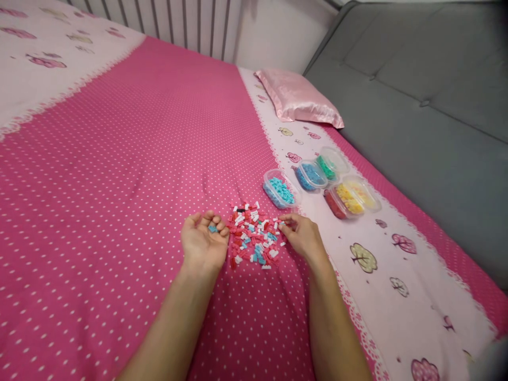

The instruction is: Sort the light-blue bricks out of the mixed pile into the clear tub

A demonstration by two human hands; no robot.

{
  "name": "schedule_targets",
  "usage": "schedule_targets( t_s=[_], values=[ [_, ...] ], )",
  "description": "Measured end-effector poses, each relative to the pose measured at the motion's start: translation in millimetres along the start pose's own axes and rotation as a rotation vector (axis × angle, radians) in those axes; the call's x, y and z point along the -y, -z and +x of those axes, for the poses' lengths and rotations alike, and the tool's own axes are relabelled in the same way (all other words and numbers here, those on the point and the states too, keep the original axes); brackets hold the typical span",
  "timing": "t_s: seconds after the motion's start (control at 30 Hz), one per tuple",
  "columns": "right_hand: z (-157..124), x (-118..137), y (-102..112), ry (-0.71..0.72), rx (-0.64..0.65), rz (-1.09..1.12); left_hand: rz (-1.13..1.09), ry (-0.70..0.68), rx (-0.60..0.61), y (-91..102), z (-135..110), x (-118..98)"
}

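My left hand (205, 241) lies palm up at the left side of a loose pile of small plastic building pieces (254, 235). Its fingers curl over a few light-blue pieces (213, 229) resting in it. The pile mixes red, pink, white and light-blue pieces, with a black one near its far edge. At the right edge of the pile is my right hand (304, 235), thumb and fingertips pinched together beside some white pieces. Whatever lies between those fingertips is too small to make out. Just beyond the pile stands a clear tub of light-blue pieces (281, 191).
More clear tubs sit to the right: one with blue pieces (310, 175), one with green (326, 167), one with yellow (350, 198) and red pieces (335, 205). A pink pillow (297, 98) lies farther back, against a grey padded headboard (416, 106). Dotted pink bedding (138, 185) spreads underneath.
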State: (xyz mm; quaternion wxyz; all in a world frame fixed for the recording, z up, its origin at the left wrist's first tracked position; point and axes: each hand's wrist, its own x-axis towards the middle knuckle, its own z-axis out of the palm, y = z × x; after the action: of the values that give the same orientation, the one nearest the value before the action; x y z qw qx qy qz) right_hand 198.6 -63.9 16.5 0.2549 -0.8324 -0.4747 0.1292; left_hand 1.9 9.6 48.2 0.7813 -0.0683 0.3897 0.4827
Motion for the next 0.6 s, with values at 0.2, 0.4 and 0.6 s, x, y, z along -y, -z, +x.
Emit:
schedule_targets(
  t_s=[0.2, 0.4, 0.6],
  values=[
    [1, -8, 5, -0.063, -0.007, 0.037, 0.003, -0.002, -0.008, -0.9, -1, 0],
    [5, -19, 5, -0.059, 0.016, 0.208, 0.012, -0.003, -0.013, -0.9, -1, 0],
    [4, -17, 4, -0.032, 0.054, 0.213, 0.015, -0.003, 0.001, 0.2, 1, 1]
  ],
)
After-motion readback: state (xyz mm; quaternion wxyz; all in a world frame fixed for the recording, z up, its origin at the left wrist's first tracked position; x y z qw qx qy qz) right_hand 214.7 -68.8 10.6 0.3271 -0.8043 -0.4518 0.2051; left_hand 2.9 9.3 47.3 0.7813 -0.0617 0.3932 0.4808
